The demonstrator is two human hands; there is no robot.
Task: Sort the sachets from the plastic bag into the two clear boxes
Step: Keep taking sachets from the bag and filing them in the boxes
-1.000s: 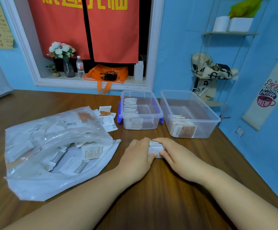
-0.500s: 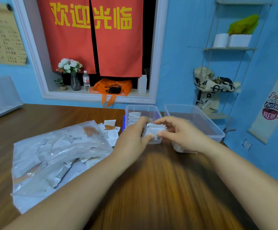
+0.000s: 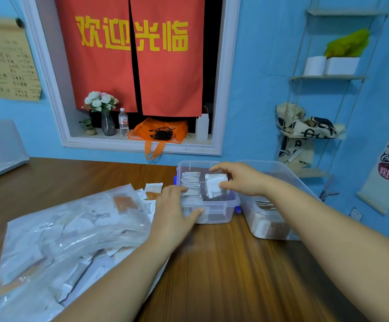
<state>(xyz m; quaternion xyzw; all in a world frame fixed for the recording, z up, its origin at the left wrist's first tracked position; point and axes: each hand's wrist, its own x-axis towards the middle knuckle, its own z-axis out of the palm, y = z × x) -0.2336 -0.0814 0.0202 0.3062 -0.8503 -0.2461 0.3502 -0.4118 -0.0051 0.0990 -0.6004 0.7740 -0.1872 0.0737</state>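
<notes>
My right hand [image 3: 240, 180] holds a small stack of white sachets [image 3: 215, 184] inside the left clear box [image 3: 214, 213], to the right of a row of white sachets [image 3: 190, 184] standing in that box. My left hand [image 3: 173, 214] grips the box's near left corner, thumb across its front wall. The right clear box [image 3: 270, 226] holds brown and white sachets at its near end. The clear plastic bag [image 3: 68, 242], full of mixed sachets, lies on the table to the left.
A few loose sachets [image 3: 152, 190] lie between the bag and the left box. The wooden table [image 3: 223, 275] runs to the blue wall. A grey object [image 3: 0, 149] sits at the far left edge. A hanging shelf with a cloth bag [image 3: 305, 133] is beyond the right box.
Both hands lifted the white stack off the table and carried it forward. My right hand now has it alone inside the left box, and my left hand went to the box's corner.
</notes>
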